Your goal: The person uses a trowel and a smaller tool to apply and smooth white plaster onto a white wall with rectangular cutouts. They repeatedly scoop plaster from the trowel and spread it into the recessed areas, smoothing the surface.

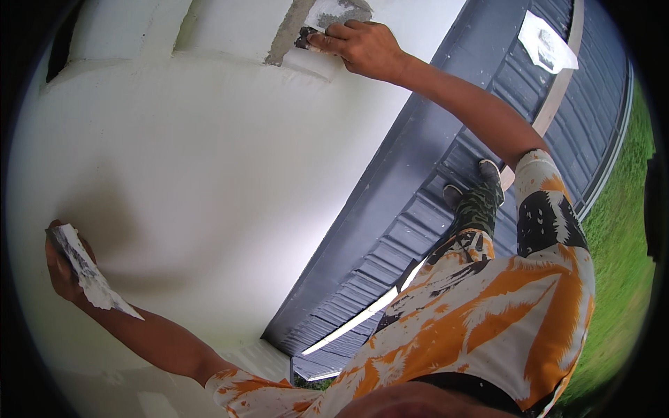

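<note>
My right hand (366, 50) grips a small dark putty knife (304, 38) against the white wall (209, 160), at a recess edged with rough grey plaster (286, 31) near the top. At the far left, my left hand (61, 272) is closed on a flat tool (94, 275) smeared with white paste, held out from the wall with its shadow behind it. The fingers of that hand are partly hidden behind the tool.
A grey ribbed metal roof (585, 83) runs along the wall, crossed by a pale wooden board (561, 87). A white piece with dark smears (547, 45) lies on it. My boots (488, 177) are on the roof. Green grass (617, 279) shows beyond the edge.
</note>
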A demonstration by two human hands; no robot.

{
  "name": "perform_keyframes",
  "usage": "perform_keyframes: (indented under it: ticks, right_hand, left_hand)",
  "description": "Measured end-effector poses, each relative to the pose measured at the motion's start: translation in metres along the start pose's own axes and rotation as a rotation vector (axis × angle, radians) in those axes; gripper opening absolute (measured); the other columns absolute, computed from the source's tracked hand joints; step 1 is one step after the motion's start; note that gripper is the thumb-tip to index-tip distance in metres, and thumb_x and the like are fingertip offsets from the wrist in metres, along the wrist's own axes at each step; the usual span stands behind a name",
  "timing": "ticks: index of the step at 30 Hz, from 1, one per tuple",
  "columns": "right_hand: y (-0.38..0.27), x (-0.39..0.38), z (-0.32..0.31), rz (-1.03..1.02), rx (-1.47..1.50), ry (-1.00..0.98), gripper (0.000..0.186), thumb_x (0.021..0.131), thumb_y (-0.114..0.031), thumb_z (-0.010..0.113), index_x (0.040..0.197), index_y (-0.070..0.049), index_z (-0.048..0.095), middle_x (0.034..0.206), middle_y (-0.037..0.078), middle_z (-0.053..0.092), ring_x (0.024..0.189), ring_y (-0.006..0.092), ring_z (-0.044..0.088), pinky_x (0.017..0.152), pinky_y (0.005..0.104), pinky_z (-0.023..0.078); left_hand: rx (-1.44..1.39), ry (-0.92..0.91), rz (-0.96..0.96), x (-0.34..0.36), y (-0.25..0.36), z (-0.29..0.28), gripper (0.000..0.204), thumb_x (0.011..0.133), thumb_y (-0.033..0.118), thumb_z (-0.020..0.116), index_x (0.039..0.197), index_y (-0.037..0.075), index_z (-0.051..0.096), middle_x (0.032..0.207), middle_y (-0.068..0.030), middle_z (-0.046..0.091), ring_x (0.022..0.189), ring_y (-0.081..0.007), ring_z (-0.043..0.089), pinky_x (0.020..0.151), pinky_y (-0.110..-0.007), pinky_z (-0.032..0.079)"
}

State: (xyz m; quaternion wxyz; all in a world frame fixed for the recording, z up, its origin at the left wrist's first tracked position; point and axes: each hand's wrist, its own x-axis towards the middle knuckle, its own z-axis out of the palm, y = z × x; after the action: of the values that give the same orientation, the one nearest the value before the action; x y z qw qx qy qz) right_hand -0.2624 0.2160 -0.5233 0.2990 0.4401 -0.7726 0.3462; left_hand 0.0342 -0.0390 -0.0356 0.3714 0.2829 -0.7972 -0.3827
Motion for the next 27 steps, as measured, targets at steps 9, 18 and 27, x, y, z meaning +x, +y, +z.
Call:
perform_keyframes:
  ticks: [9, 18, 27]
  right_hand:
    - [0.020, -0.063, 0.000, -0.075, -0.002, -0.137, 0.051, 0.080, -0.002, 0.065, 0.126, -0.025, 0.066, 0.095, -0.006, 0.063, 0.076, 0.0140, 0.063, 0.062, 0.0293, 0.056]
    - [0.026, -0.100, 0.013, -0.011, 0.021, 0.118, 0.056, 0.076, -0.004, 0.069, 0.127, -0.026, 0.065, 0.086, -0.006, 0.061, 0.063, 0.0134, 0.054, 0.051, 0.0275, 0.048]
    - [0.017, -0.013, 0.001, 0.065, -0.035, 0.147, 0.055, 0.074, -0.003, 0.069, 0.124, -0.025, 0.068, 0.086, -0.005, 0.060, 0.067, 0.0164, 0.058, 0.053, 0.0299, 0.051]
  left_hand:
    - [-0.003, -0.759, 0.088, 0.042, -0.006, -0.070, 0.065, 0.097, 0.038, 0.060, 0.144, -0.004, 0.043, 0.140, -0.0168, 0.052, 0.122, -0.0269, 0.055, 0.103, -0.039, 0.043]
    - [0.221, -0.524, 0.142, 0.067, -0.002, -0.097, 0.075, 0.094, 0.041, 0.063, 0.148, -0.005, 0.039, 0.149, -0.0189, 0.045, 0.134, -0.0317, 0.047, 0.112, -0.044, 0.034]
    - [0.353, -0.548, 0.184, 0.056, -0.009, -0.077, 0.077, 0.092, 0.041, 0.066, 0.147, -0.004, 0.040, 0.144, -0.0159, 0.049, 0.130, -0.0275, 0.050, 0.111, -0.040, 0.035]
